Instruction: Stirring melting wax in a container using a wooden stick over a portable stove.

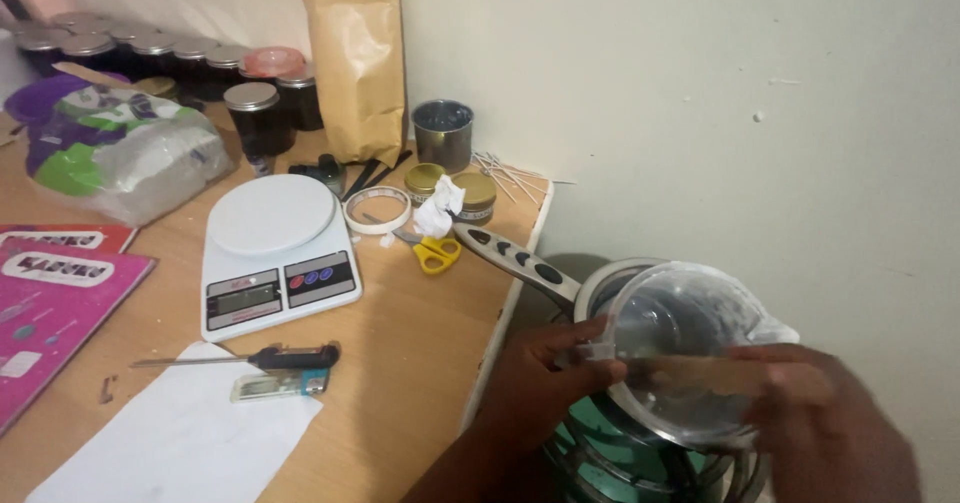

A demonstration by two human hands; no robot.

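Left hand (545,378) clamps the jug (690,348) over the pan (610,293); right hand (820,413), blurred, seemingly grips a stick (700,373), so hard scraping could tip it.

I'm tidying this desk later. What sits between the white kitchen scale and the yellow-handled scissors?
In the head view, a roll of white tape lies between the white kitchen scale and the yellow-handled scissors, with bare wooden tabletop around it.

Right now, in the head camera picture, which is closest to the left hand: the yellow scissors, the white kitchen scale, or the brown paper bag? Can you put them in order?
From the left hand:
1. Yellow scissors, on the table just up and left of the hand.
2. White kitchen scale, farther left, mid-table.
3. Brown paper bag, standing at the back against the wall.
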